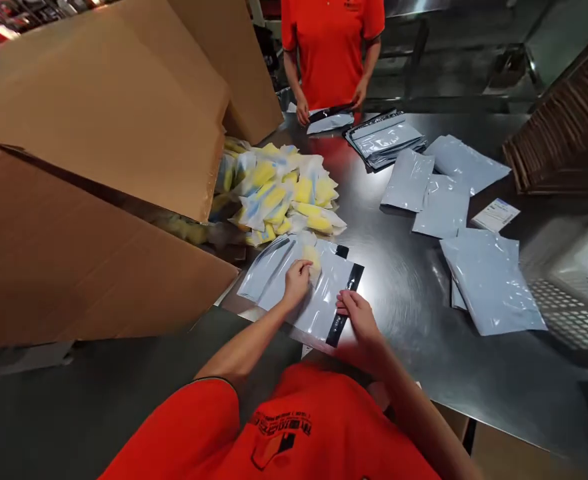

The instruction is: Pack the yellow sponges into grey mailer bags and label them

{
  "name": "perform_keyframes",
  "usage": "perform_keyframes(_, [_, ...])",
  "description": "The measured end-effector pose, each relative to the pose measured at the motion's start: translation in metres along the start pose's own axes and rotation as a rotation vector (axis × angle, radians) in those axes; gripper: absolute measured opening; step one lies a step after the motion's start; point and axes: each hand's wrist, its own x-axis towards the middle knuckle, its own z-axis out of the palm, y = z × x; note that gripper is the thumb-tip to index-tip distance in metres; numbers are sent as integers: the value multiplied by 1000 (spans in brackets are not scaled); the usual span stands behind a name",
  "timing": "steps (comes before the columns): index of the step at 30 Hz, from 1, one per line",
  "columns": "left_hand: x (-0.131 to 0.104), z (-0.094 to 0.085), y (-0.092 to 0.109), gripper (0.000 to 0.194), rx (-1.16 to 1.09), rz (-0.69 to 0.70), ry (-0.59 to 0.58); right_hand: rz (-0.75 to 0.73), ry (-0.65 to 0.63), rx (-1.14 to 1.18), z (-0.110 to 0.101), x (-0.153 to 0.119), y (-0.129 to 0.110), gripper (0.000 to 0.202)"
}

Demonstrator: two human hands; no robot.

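My left hand [297,281] is closed, its fingertips pinching a small yellow packet in a pale wrapper [312,259] over the white mailing bags. My right hand [358,312] grips the right end of the top white mailing bag [319,310], at its black strip [353,279]. This bag lies on a fanned stack of mailing bags [264,273] at the table's front edge. Just beyond the stack is a heap of yellow packets [284,190] in whitish wrappers with blue marks. Whether the bag's mouth is parted cannot be made out.
A large cardboard box [124,93] lies at left, its flap reaching toward the heap. Across the steel table [394,267], a co-worker's hands [303,112] hold a mailing bag. Filled-looking bags [491,280], a bag stack [387,140] and a white basket [569,307] are at right.
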Motion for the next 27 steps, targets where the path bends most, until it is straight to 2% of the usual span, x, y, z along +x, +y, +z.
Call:
perform_keyframes(2, [-26,1,16,24,-80,152,-59,101,-144,130,19,11,-9,58])
perform_keyframes(3, [-40,5,24,23,-123,258,-142,122,-205,179,22,14,-13,59])
perform_keyframes(5, [-64,16,37,24,-207,428,-343,83,-224,200,16,14,-20,56])
perform_keyframes(6, [-73,23,40,24,-233,442,-416,46,-182,184,8,12,-22,53])
perform_keyframes(7, [-80,32,42,24,-240,408,-445,8,-106,142,-5,10,-23,50])
perform_keyframes(9, [-87,48,38,25,-158,243,-396,-30,86,20,-38,1,-21,51])
perform_keyframes(11, [-86,61,28,23,68,42,-359,-7,258,-121,-75,-12,-16,54])
perform_keyframes(14, [-80,74,11,22,403,-149,-456,73,428,-514,-117,-30,-8,60])
perform_keyframes(16, [-78,78,3,22,469,-181,-502,38,490,-851,-128,-35,-4,67])
perform_keyframes(17, [-77,79,0,23,467,-180,-505,-5,505,-988,-129,-34,-3,71])
perform_keyframes(19, [-76,79,-4,24,451,-174,-498,-57,496,-1102,-127,-27,-4,70])
perform_keyframes(23, [-69,72,-11,21,383,-168,-488,1,358,-987,-116,-14,-14,45])
perform_keyframes(27, [-66,65,-19,17,280,-189,-443,-85,126,-853,-100,-23,-10,47])
